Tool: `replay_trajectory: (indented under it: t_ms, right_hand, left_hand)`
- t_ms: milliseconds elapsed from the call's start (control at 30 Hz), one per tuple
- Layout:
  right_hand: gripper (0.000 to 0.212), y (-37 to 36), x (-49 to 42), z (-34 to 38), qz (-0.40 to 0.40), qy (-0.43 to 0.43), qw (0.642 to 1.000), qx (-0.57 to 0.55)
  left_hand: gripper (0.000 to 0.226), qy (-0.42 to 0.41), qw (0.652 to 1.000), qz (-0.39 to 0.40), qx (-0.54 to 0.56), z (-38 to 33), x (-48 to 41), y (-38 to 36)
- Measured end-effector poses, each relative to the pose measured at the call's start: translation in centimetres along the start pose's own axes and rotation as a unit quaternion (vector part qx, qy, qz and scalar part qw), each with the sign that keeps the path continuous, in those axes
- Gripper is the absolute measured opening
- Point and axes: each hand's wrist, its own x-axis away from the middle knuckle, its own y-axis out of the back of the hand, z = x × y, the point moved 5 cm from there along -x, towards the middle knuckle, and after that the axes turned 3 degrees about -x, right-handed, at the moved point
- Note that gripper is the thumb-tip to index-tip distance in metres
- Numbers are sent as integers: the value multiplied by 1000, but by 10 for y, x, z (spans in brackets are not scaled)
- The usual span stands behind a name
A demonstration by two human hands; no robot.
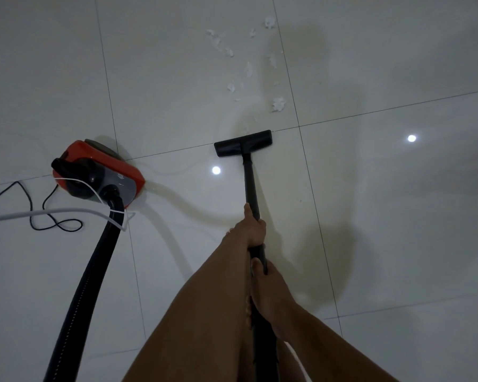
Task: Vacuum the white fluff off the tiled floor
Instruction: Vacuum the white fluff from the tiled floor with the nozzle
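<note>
White fluff (278, 103) lies scattered in several clumps on the glossy tiled floor (398, 216), from the top centre down to just beyond the nozzle. The black floor nozzle (243, 143) rests flat on the tiles at a grout line, a small gap short of the nearest clump. Its black wand (250, 186) runs back toward me. My left hand (253, 228) grips the wand higher up, and my right hand (268, 293) grips it lower, close behind the left.
The red and black vacuum body (100, 173) sits on the floor to the left, its black ribbed hose (89, 277) curving down toward me. A thin black cord (39, 213) and a white cable (39, 212) trail off the left edge.
</note>
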Motion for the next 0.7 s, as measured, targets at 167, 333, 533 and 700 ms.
replay_trajectory:
  t_ms: [167, 333, 533, 700]
  right_hand:
    - [97, 10, 1, 22, 15, -14, 1000, -6]
    - [94, 18, 11, 61, 36, -7, 999, -22]
    - [48, 45, 50, 126, 117, 3, 987, -110]
    - [43, 46, 40, 146, 102, 54, 987, -111]
  left_hand:
    - [77, -12, 998, -11, 55, -24, 23, 21]
    - [77, -11, 998, -11, 56, -37, 20, 38]
    - [77, -1, 998, -25, 53, -48, 12, 55]
    - [73, -18, 999, -42, 22, -67, 15, 75]
